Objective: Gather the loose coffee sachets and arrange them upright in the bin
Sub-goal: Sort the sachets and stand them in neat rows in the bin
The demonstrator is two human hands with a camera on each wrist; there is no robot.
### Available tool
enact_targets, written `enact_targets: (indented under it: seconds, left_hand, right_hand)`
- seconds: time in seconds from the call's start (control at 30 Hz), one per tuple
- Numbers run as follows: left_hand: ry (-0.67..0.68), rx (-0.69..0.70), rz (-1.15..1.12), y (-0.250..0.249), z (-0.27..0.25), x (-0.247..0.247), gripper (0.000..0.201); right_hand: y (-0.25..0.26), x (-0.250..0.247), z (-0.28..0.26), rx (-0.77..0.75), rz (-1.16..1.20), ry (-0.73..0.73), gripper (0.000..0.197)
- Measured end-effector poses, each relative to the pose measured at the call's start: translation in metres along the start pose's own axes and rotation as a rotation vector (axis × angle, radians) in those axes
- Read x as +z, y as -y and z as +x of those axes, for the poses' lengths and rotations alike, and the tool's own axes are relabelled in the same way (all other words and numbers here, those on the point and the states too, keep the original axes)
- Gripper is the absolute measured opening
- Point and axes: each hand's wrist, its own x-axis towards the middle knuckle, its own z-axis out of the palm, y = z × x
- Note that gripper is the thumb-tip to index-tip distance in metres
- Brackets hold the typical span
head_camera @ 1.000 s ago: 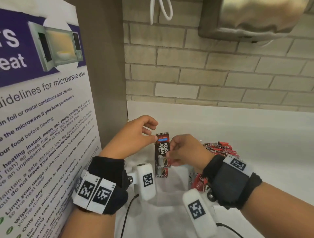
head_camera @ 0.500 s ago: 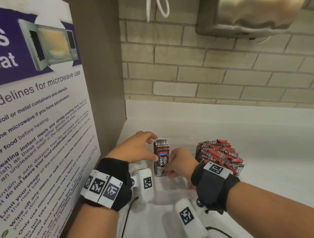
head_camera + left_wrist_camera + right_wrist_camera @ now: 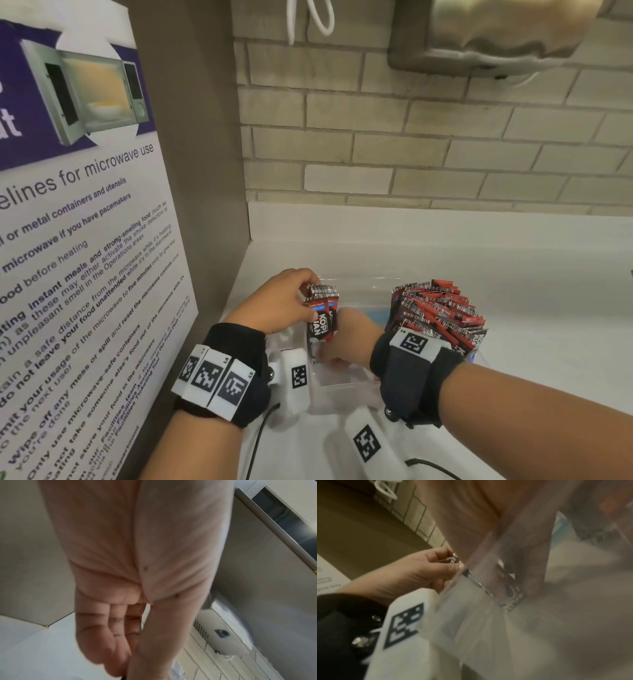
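A person stands at a white counter (image 3: 513,274) in a corner, both hands over a clear plastic bin (image 3: 346,377). A small bundle of red-and-black coffee sachets (image 3: 322,315) is upright at the bin's left end, its lower part inside the bin. A much larger block of sachets (image 3: 435,315) stands upright at the right end, with an open gap between the two groups.

What could go wrong, as a judgement: the small bundle has nothing beside it to lean on. If either hand lets go before the sachets are seated on the bin floor, they could fan out, tip into the gap or slide flat. The bin is light and clear, so a push down at one end could also shift it on the counter. The right wrist sits just beside the large block and could knock its nearest sachets askew.

The left hand (image 3: 284,301) pinches the top of the bundle, thumb on the near face and curled fingertips over the upper edge; this grip is nearly together, clamped on the sachets. The right hand (image 3: 346,342) reaches down inside the bin beside the bundle's lower half. In the right wrist view its fingers (image 3: 534,563) lie against the sachets through the bin wall, but blur hides whether that grip is clamped or only pressing.
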Motion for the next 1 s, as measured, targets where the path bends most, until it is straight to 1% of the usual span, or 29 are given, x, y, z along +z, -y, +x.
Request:
enact_targets:
  seconds: [0.07, 0.13, 0.17, 0.2, 0.23, 0.3, 0.33, 0.4, 0.57, 0.7, 0.73, 0.8, 0.87, 0.9, 1.0]
  left_hand:
    - [0.003, 0.006, -0.008, -0.001, 0.000, 0.000, 0.039]
    - [0.009, 0.008, -0.025, -0.001, -0.001, 0.000, 0.038]
    - [0.014, 0.010, -0.037, -0.001, -0.001, 0.000, 0.039]
    - [0.019, 0.012, -0.050, -0.002, -0.001, -0.001, 0.040]
    - [0.025, 0.012, -0.061, -0.002, -0.002, -0.001, 0.042]
    - [0.041, 0.005, -0.070, -0.002, -0.002, -0.002, 0.050]
    - [0.048, -0.003, -0.064, -0.002, -0.003, -0.002, 0.055]
    - [0.067, -0.022, -0.033, -0.002, -0.003, -0.002, 0.061]
    - [0.104, -0.060, 0.019, -0.001, -0.002, 0.002, 0.057]
    - [0.094, -0.050, 0.021, 0.003, 0.000, 0.004, 0.052]
    - [0.089, -0.050, 0.018, 0.004, 0.001, 0.004, 0.052]
    - [0.088, -0.052, 0.006, 0.005, 0.000, 0.003, 0.055]
    - [0.094, -0.052, -0.004, 0.005, 0.001, 0.003, 0.057]
    - [0.099, -0.053, -0.003, 0.005, 0.001, 0.002, 0.057]
    - [0.120, -0.065, 0.009, 0.003, 0.000, 0.001, 0.056]
  right_hand:
    - [0.001, 0.001, 0.003, -0.010, -0.078, -0.011, 0.029]
    - [0.000, 0.003, 0.007, -0.008, -0.110, -0.024, 0.027]
    - [-0.001, 0.004, 0.008, -0.010, -0.115, -0.033, 0.021]
    - [-0.002, 0.006, 0.009, -0.008, -0.128, -0.040, 0.011]
    - [-0.002, 0.007, 0.010, -0.020, -0.142, -0.057, 0.007]
    - [-0.003, 0.010, 0.011, -0.031, -0.171, -0.085, 0.023]
    - [-0.003, 0.011, 0.012, -0.033, -0.177, -0.091, 0.026]
    - [-0.003, 0.014, 0.013, -0.040, -0.202, -0.090, 0.028]
    - [-0.005, 0.019, 0.015, -0.043, -0.237, -0.043, 0.028]
    - [-0.006, 0.011, 0.010, -0.027, -0.153, -0.023, 0.025]
    - [-0.007, 0.010, 0.009, -0.031, -0.122, -0.017, 0.021]
    - [-0.007, 0.008, 0.009, -0.009, -0.044, -0.020, 0.004]
    - [-0.009, 0.008, 0.012, 0.016, 0.026, -0.034, 0.020]
    - [-0.010, 0.008, 0.013, 0.022, 0.049, -0.037, 0.023]
    - [-0.008, 0.008, 0.012, 0.018, 0.092, -0.024, 0.019]
